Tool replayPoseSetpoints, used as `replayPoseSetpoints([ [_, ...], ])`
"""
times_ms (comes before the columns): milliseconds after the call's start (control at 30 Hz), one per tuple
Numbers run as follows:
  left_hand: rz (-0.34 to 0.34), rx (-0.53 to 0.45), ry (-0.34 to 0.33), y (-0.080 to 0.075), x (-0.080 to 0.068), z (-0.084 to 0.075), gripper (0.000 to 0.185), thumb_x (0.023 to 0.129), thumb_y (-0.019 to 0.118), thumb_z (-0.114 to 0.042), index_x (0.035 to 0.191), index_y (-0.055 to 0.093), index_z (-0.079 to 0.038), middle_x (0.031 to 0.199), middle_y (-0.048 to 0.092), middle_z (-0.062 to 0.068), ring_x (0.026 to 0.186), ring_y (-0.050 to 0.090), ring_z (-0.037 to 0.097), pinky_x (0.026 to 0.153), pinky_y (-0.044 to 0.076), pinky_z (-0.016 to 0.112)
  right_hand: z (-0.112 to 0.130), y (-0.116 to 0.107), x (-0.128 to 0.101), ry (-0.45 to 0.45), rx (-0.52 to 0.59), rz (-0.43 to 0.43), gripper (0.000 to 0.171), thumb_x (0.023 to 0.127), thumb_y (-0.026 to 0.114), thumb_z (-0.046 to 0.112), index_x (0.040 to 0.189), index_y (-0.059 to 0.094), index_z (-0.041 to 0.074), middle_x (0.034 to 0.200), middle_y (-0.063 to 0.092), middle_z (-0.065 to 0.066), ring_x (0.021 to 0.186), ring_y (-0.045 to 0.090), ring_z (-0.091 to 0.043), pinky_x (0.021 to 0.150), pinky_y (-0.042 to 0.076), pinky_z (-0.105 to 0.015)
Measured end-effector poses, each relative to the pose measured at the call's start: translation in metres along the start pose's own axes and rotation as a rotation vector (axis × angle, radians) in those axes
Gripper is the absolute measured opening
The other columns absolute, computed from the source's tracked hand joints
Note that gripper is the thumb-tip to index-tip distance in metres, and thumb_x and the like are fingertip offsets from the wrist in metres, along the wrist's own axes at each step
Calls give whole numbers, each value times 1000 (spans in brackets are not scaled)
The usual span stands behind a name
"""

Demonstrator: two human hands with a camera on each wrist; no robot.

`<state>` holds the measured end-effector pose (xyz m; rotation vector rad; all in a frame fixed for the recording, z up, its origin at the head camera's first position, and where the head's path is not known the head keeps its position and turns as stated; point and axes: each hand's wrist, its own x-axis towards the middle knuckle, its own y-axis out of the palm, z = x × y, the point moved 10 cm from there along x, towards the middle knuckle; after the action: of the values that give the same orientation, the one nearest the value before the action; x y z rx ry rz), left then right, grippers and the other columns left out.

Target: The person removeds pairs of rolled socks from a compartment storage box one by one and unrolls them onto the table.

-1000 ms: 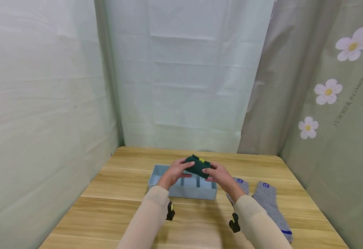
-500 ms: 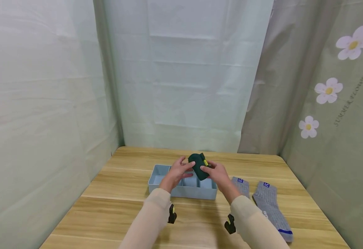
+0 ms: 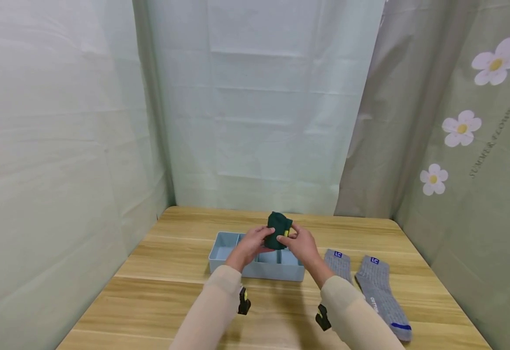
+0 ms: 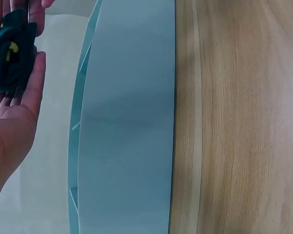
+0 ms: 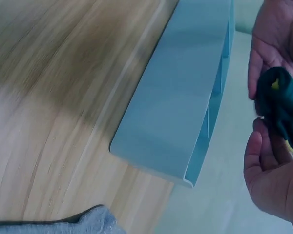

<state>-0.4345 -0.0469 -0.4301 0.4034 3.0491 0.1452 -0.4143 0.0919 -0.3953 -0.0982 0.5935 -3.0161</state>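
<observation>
A rolled dark green sock bundle with a yellow patch is up in the air between the two hands, over the blue box. My left hand holds its left side, thumb on the near face and fingers behind and below. With thumb and fingers my right hand pinches the right side near the yellow patch. In the left wrist view the sock bundle shows a spiral rolled end with yellow inside. The right wrist view shows the bundle between both palms.
Two grey socks with blue labels lie flat at the right: one grey sock nearer the edge, another grey sock partly behind the right forearm. The box has several compartments. Curtains surround the wooden table at the back and sides.
The green sock bundle has turned from lying sideways to standing more upright, its yellow patch now at the lower right. The left fingers have closed in on it; the right hand has shifted slightly.
</observation>
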Motion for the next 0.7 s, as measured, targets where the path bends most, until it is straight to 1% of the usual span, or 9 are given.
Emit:
replayPoseSetpoints([
  [133,-40,-20,-17,-10,0,0,54,103,53,-30,141,46,7,129,58,23,104,66,29,87,56,43,3,6,-1,-56,-46,51,74,93,71,27,154,35,7,118,69,-16,108,66,-30,95,50,-51],
  [233,-58,-29,-26,-20,-2,1,52,102,52,-27,140,47,7,126,57,25,99,66,28,84,57,43,8,8,-3,-134,-115,77,76,93,71,20,156,29,8,132,61,-17,118,61,-32,96,50,-50],
  [300,-60,-16,-37,-25,-3,3,49,102,52,-26,138,48,7,123,58,24,95,64,26,82,57,41,13,9,-4,-226,-220,82,80,92,72,15,157,26,8,145,51,-17,126,55,-34,99,48,-50],
  [400,-37,16,-45,-29,-5,3,45,102,53,-25,133,52,8,116,60,21,89,63,24,77,57,38,25,11,-10,-433,-487,70,86,87,78,14,157,28,9,157,33,-18,135,44,-37,103,43,-53],
  [467,-8,34,-61,-30,-6,4,44,101,54,-25,132,55,7,112,61,19,87,63,22,73,57,37,33,15,-14,-593,-684,46,91,82,83,18,156,30,9,160,27,-17,139,38,-38,107,38,-55],
  [533,39,61,-83,-27,-7,5,45,101,55,-26,132,56,7,111,63,18,84,64,21,71,56,35,39,20,-21,-750,-843,19,95,77,87,25,154,34,8,160,26,-18,141,34,-37,109,35,-56],
  [567,67,72,-102,-25,-8,6,46,100,55,-27,132,56,6,111,63,17,84,64,21,71,55,35,41,22,-24,-815,-904,4,97,75,89,27,153,35,8,159,27,-18,143,33,-35,111,32,-55],
  [633,123,97,-135,-20,-9,8,48,100,56,-30,133,55,5,113,63,17,84,64,21,71,54,35,44,27,-30,-925,-981,-23,95,72,90,31,150,41,8,157,33,-17,143,32,-33,113,31,-53],
  [700,167,116,-162,-16,-11,9,49,100,55,-31,134,54,4,114,63,17,84,63,21,73,53,36,47,30,-36,-1008,-1024,-50,85,72,90,31,143,50,8,150,43,-15,140,38,-30,112,33,-50],
])
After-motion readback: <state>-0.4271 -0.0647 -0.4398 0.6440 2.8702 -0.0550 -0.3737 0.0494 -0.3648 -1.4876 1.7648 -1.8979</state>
